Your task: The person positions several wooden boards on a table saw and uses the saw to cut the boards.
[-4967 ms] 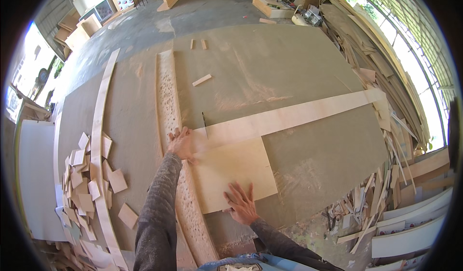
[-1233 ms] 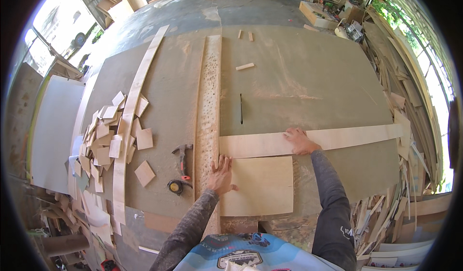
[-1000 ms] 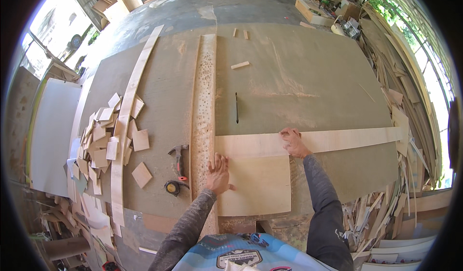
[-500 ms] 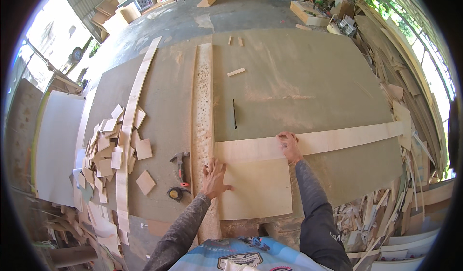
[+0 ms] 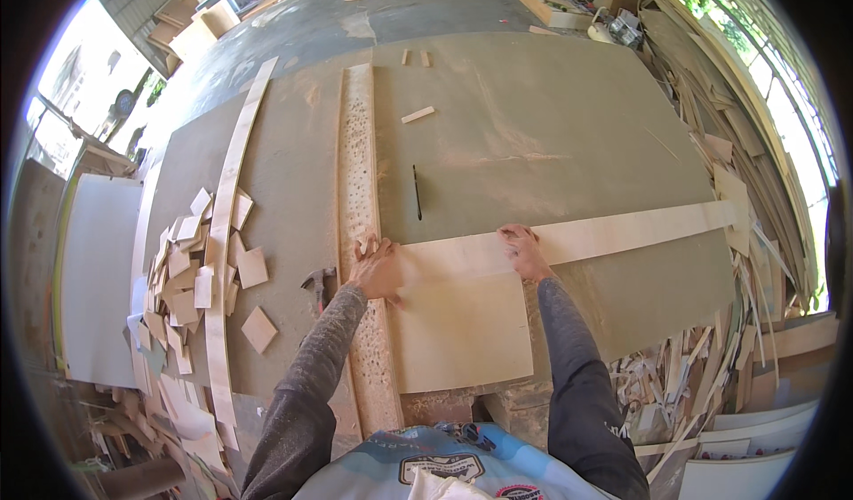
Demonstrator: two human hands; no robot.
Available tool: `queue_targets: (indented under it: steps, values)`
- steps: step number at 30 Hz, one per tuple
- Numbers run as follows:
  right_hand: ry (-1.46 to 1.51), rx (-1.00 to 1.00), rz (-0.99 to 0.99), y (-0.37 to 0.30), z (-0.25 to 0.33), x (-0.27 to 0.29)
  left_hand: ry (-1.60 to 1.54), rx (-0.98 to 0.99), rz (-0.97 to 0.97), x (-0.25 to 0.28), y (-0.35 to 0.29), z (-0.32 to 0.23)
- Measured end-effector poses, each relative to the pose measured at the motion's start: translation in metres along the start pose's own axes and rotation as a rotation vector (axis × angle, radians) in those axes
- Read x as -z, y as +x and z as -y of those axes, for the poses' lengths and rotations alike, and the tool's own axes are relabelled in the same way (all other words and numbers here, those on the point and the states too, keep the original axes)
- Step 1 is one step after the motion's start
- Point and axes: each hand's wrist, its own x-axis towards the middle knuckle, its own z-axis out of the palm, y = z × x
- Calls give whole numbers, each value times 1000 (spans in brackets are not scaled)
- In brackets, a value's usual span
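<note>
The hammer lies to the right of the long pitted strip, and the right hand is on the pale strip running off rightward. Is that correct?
Not quite: the head view shows the hammer to the left of the long pitted strip. The right hand is indeed on the pale strip running off rightward.

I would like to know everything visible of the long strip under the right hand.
The strip is long, narrow and pale, and looks like thin wood. It lies flat across the table, slanting up to the right in the picture. Its near edge runs along the board; whether they overlap, I cannot tell. The left hand is at its left end, the right hand on it farther along, and its right end reaches a pale piece.
</note>
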Motion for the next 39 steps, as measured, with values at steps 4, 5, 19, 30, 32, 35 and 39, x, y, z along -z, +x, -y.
queue_targets:
  steps: [4, 5, 19, 30, 32, 35, 39]
  values:
    - [-154, 57, -87, -32, 12, -2, -57, 26, 80, -2, 5, -1]
    - [-218, 71, -129, -42, 38, -5, -73, 45, 64, 2, -6, 6]
    - [18, -408, -387, -212, 87, -61, -179, 78, 125, -3, -7, 14]
    - [-318, -100, -82, -222, 168, -35, -145, 136, 156, 7, -4, -6]
    - [-247, 15, 88, -236, 177, -58, -136, 124, 176, 6, 0, -6]
    - [-247, 93, 147, -245, 187, -84, -91, 134, 167, -1, 1, -3]
    - [-274, 147, 52, -246, 176, -98, -71, 118, 148, -3, 5, -6]
